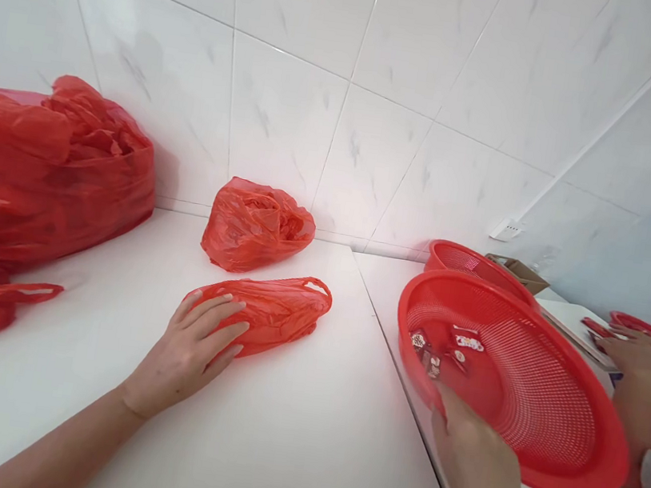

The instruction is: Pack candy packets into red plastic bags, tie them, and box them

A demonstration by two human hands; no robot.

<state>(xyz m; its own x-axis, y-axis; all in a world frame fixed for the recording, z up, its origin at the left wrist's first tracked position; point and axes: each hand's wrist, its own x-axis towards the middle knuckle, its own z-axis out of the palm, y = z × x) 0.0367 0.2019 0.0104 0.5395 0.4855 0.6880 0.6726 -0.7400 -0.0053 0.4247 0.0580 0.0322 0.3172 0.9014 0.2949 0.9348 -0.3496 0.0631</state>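
Observation:
My left hand [189,350] lies with fingers spread on a red plastic bag [279,314] that is flat on the white table. The bag's handle loop points right. With my right hand [473,463] I grip the near left rim of a red plastic colander basket [553,389], tilted toward me. A few small wrapped packets [468,340] in red, white and brown sit at the basket's left side. The thumb shows at the rim; the fingers beneath are hidden.
Behind lies a crumpled red bag [258,226], and a big red bag pile [50,173] fills the left. Another red basket [474,261] and a cardboard box [518,273] stand at the back right. A co-worker's hand [641,369] reaches in at the right, near another basket.

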